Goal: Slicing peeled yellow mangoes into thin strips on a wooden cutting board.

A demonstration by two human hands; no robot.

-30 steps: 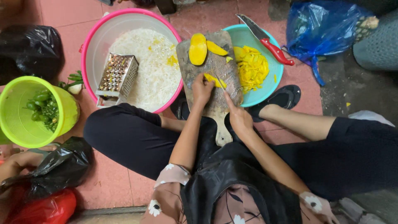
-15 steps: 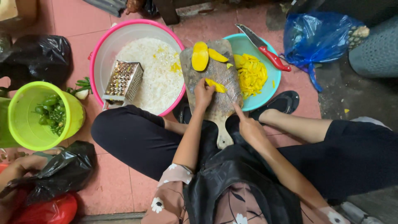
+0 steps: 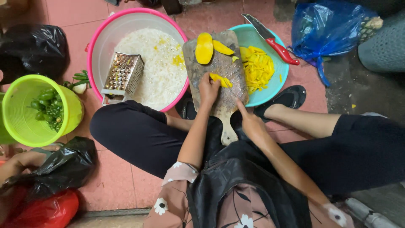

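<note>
A wooden cutting board (image 3: 223, 63) lies on the floor between my knees. A halved yellow mango (image 3: 204, 47) and a mango wedge (image 3: 222, 47) sit at its far end. My left hand (image 3: 208, 89) grips a small yellow mango slice (image 3: 222, 80) at the board's middle. My right hand (image 3: 252, 122) rests at the board's lower right edge with one finger stretched onto the wood and nothing visible in it. Behind the board, a teal bowl (image 3: 280, 76) holds cut mango strips (image 3: 258, 67), and a red-handled knife (image 3: 272, 40) lies across its rim.
A pink basin (image 3: 99, 46) with white shreds and a metal box grater (image 3: 123, 76) stands left of the board. A lime bucket (image 3: 21, 122) holds green chillies. Black bags (image 3: 63, 169), a red bag (image 3: 46, 213) and another person's hand (image 3: 23, 160) are lower left. A blue bag (image 3: 327, 29) lies at the back right.
The view has shifted slightly. My left hand stays on the mango slice. My right hand has drawn back a little toward the board's lower right edge.
</note>
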